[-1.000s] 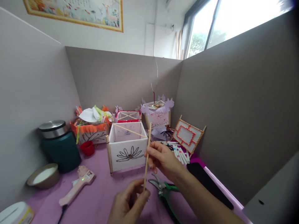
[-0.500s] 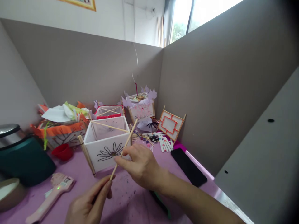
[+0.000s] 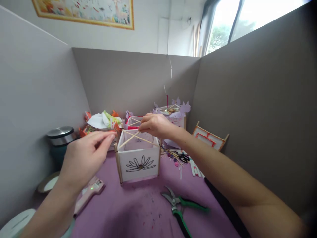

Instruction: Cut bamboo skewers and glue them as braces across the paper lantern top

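One thin stick (image 3: 129, 139) lies across the open top of the white lantern box (image 3: 140, 163) at frame centre, long axis slanting from lower left up toward the right, crossing a second stick (image 3: 148, 142). The right hand (image 3: 155, 125) pinches its upper end. The left hand (image 3: 84, 158) hovers beside the box's frame-left corner, fingers loose, gripping nothing. Done well, both ends should probably rest squarely on opposite corners.

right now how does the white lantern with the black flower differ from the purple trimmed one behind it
The flower lantern stands nearer, bare-rimmed, with the right hand pinching a stick across its open top; the purple-trimmed lantern sits farther back, its rim ringed with paper cut-outs. Both are stick-framed paper boxes.
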The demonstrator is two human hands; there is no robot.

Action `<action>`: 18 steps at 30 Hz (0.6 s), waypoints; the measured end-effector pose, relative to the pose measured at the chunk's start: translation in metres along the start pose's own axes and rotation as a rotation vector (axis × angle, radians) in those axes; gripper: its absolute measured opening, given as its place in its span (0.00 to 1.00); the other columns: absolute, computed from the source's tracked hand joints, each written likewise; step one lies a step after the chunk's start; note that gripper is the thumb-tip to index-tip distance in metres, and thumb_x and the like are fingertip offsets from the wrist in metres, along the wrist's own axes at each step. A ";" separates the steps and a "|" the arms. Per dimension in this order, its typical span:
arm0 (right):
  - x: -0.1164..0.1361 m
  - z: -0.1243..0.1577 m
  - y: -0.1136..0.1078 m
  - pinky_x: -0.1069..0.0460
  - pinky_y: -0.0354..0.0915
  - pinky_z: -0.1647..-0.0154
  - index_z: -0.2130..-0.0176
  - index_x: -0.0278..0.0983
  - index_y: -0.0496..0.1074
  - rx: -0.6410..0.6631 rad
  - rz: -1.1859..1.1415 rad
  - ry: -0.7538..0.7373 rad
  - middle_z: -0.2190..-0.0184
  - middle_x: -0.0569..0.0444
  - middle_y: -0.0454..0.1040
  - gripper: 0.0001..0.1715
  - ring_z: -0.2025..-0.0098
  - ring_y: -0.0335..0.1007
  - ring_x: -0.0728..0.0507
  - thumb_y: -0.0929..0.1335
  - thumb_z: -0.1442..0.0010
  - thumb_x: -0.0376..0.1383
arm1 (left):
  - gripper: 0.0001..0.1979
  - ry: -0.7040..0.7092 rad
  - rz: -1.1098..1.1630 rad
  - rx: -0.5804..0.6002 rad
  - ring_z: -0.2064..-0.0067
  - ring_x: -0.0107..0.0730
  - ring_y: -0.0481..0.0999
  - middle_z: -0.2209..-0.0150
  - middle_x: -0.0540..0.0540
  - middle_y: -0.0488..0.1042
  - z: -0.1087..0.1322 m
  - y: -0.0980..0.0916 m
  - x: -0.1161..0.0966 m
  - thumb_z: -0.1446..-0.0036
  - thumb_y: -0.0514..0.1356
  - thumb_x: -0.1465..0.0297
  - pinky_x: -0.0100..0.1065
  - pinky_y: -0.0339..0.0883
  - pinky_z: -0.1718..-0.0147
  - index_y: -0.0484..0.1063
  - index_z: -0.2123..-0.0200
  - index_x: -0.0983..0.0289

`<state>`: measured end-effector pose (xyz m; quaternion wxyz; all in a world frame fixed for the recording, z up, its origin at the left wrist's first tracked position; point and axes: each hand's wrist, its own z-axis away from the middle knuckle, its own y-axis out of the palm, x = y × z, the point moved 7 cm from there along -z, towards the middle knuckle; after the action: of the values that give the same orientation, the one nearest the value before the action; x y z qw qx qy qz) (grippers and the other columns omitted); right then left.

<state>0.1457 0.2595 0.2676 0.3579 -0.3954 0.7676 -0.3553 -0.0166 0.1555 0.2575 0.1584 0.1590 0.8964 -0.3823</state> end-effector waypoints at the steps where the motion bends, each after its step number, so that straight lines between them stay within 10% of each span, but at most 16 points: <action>1: -0.010 -0.006 0.010 0.52 0.53 0.70 0.68 0.40 0.78 0.050 -0.017 0.034 0.66 0.55 0.75 0.11 0.65 0.65 0.49 0.66 0.38 0.33 | 0.16 -0.038 -0.009 0.031 0.62 0.37 0.76 0.62 0.51 0.80 -0.011 0.003 0.007 0.42 0.54 0.58 0.34 0.65 0.61 0.78 0.59 0.59; 9: -0.027 -0.021 0.060 0.53 0.49 0.73 0.66 0.43 0.79 0.225 -0.152 0.080 0.65 0.57 0.77 0.11 0.66 0.66 0.49 0.67 0.42 0.32 | 0.20 -0.262 0.289 0.337 0.80 0.29 0.65 0.83 0.49 0.68 -0.033 0.070 0.075 0.47 0.57 0.53 0.29 0.54 0.81 0.77 0.64 0.63; 18: -0.022 -0.026 0.077 0.53 0.48 0.74 0.67 0.42 0.80 0.311 -0.141 0.025 0.66 0.56 0.78 0.11 0.69 0.65 0.49 0.67 0.44 0.33 | 0.18 -0.315 0.383 0.551 0.82 0.24 0.60 0.83 0.47 0.67 -0.042 0.097 0.074 0.52 0.61 0.55 0.27 0.51 0.82 0.77 0.66 0.64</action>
<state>0.1062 0.3189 0.2225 0.3797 -0.3837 0.6780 -0.4990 -0.0503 0.2626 0.1936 0.3146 0.2997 0.6785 -0.5923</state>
